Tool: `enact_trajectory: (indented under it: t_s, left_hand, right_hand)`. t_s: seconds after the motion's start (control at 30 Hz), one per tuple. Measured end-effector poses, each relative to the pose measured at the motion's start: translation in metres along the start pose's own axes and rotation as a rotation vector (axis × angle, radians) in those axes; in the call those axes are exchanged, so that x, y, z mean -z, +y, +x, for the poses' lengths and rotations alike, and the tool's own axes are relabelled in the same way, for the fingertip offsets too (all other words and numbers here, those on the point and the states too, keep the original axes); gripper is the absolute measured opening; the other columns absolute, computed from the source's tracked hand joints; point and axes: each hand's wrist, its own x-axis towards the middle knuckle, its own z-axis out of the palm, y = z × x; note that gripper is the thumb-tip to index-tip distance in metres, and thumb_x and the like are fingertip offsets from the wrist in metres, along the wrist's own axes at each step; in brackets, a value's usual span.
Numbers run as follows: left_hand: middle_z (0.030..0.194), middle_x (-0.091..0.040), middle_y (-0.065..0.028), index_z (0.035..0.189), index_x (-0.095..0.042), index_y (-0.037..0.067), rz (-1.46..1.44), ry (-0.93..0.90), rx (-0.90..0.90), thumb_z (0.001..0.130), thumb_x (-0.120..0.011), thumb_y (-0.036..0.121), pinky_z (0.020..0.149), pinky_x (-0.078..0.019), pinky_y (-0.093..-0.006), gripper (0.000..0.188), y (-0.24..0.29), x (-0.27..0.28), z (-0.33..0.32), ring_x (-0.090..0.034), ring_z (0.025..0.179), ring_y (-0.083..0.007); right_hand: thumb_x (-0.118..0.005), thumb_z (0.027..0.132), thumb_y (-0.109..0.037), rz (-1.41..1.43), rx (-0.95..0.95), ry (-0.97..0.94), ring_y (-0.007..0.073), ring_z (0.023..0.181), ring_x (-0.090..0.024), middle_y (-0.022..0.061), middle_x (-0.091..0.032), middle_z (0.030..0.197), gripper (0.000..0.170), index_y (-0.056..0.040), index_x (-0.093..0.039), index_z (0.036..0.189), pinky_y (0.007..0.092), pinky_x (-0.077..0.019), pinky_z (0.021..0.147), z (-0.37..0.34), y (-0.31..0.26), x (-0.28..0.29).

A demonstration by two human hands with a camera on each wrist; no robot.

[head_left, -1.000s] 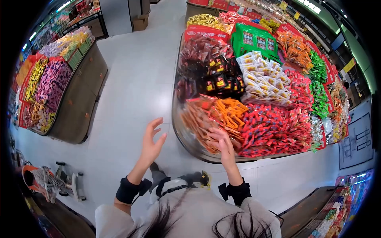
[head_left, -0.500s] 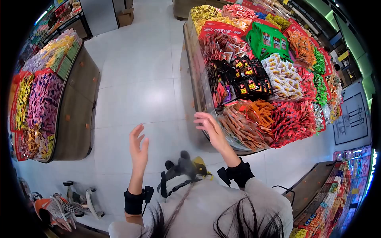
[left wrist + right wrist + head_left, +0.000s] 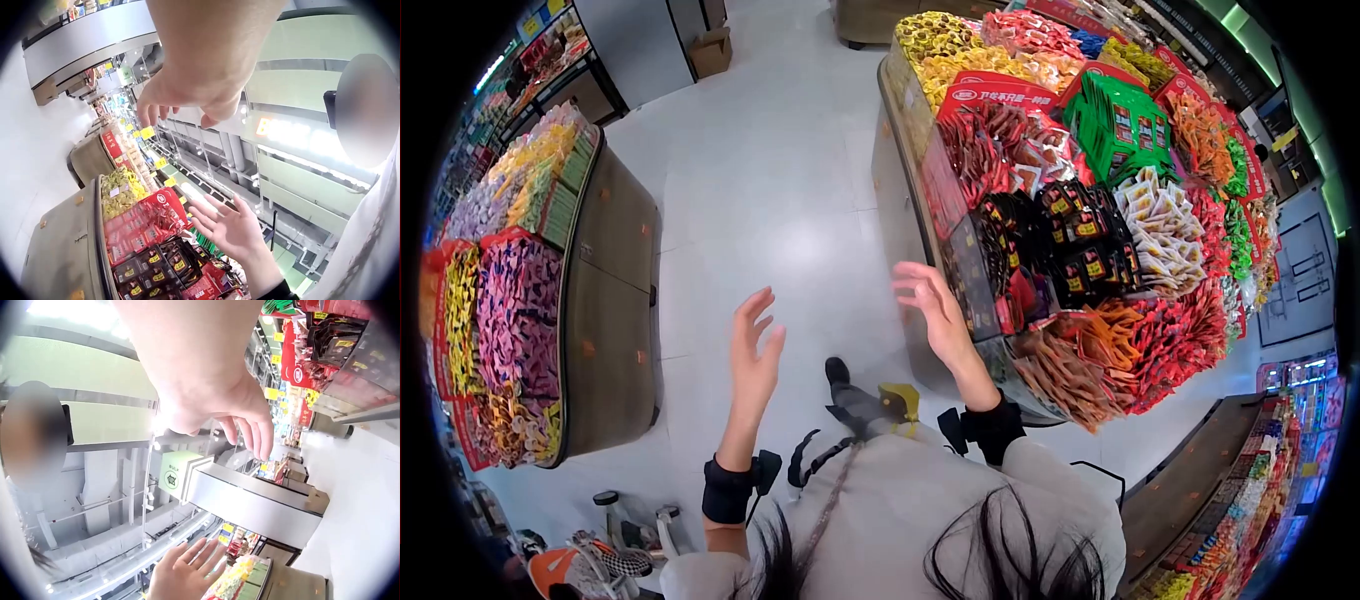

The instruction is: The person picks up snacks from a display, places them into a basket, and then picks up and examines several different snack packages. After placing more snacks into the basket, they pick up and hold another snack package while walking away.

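Observation:
Both hands are raised in front of the body and hold nothing. My left hand (image 3: 755, 355) is over the aisle floor, fingers loosely bent and thumb apart. My right hand (image 3: 941, 318) hovers beside the near side of a display stand, overlapping its edge in the head view. Nearest to it on the stand are black packets (image 3: 1090, 235) behind a clear side panel, and brown-orange packets (image 3: 1062, 375) at the rounded corner. Red packets (image 3: 1185, 340) lie beyond those. In the left wrist view the right hand's palm (image 3: 232, 230) shows, fingers spread.
A second stand (image 3: 615, 320) with purple and yellow sweets lines the left side. Pale floor (image 3: 760, 180) runs between the stands, with a cardboard box (image 3: 711, 52) farther off. A wheeled cart (image 3: 595, 560) stands at lower left. Shelves of goods (image 3: 1250, 500) fill the lower right.
One second ago the right hand overlapped the brown-orange packets; it has shifted left, to beside the stand. The displays have moved in the head view, and the person's feet have moved. Both hands stay raised.

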Motion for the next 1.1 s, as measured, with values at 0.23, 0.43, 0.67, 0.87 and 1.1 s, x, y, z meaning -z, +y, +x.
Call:
enact_trajectory:
  t_s: [0.23,0.43,0.67,0.87,1.1]
  left_hand:
    - [0.125,-0.042,-0.0123,0.121,-0.038,0.004,0.008,-0.032,-0.031,0.081,-0.049,0.004,0.093,-0.0365,-0.0372,0.041,-0.011,0.026,0.102,-0.042,0.117,-0.0234]
    - [0.126,-0.042,-0.0117,0.120,-0.039,0.004,-0.007,-0.028,0.006,0.082,-0.049,0.005,0.092,-0.0370,-0.0366,0.040,-0.038,0.056,0.179,-0.042,0.116,-0.0226]
    - [0.123,-0.044,-0.0102,0.120,-0.040,0.004,-0.071,-0.102,0.004,0.082,-0.050,0.005,0.092,-0.0379,-0.0346,0.039,-0.090,0.090,0.303,-0.043,0.115,-0.0210]
    - [0.123,-0.044,-0.0098,0.119,-0.040,0.004,-0.071,-0.157,0.011,0.082,-0.050,0.004,0.091,-0.0383,-0.0341,0.039,-0.126,0.142,0.424,-0.044,0.114,-0.0207]
    - [0.123,-0.044,-0.0101,0.118,-0.041,0.004,-0.071,-0.168,0.058,0.083,-0.050,0.005,0.090,-0.0384,-0.0345,0.037,-0.162,0.191,0.540,-0.044,0.113,-0.0207]
  right_hand:
    - [-0.034,0.093,-0.027,-0.071,-0.100,0.075,0.0203,0.102,-0.050,0.0115,-0.048,0.115,0.037,0.0009,-0.044,0.116,0.0325,-0.0428,0.085,0.090,0.005,-0.012]
    - [-0.034,0.093,-0.027,-0.115,-0.151,0.085,0.0201,0.102,-0.050,0.0110,-0.049,0.114,0.037,0.0016,-0.045,0.114,0.0324,-0.0424,0.085,0.148,0.017,-0.025]
    - [-0.034,0.093,-0.025,-0.087,-0.117,0.185,0.0191,0.101,-0.051,0.0101,-0.049,0.114,0.035,0.0006,-0.046,0.114,0.0313,-0.0423,0.084,0.243,0.040,-0.063]
    - [-0.035,0.093,-0.025,-0.078,-0.213,0.278,0.0165,0.100,-0.051,0.0076,-0.051,0.112,0.033,-0.0024,-0.049,0.113,0.0291,-0.0422,0.083,0.357,0.074,-0.100]
    - [-0.039,0.092,-0.021,0.019,-0.251,0.350,0.0155,0.098,-0.051,0.0069,-0.051,0.110,0.029,-0.0015,-0.049,0.111,0.0288,-0.0423,0.082,0.462,0.084,-0.140]
